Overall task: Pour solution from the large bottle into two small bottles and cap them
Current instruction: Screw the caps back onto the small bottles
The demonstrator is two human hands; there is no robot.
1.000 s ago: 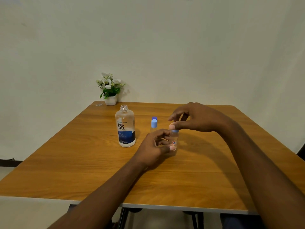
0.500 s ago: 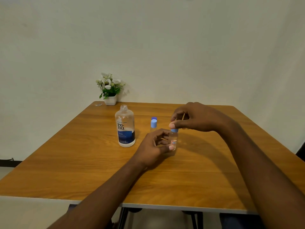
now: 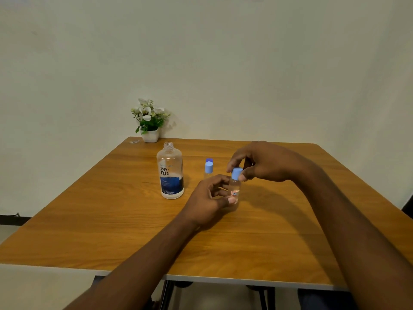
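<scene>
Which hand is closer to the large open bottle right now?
Left. The left hand, gripping a small bottle, sits just right of the large bottle without touching it; the right hand is farther right, pinching that small bottle's blue cap.

Soft even light, wide-angle distortion

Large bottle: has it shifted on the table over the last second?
No. The large bottle stands where it did, just in front and right of the flower pot, left of the capped small bottle.
</scene>
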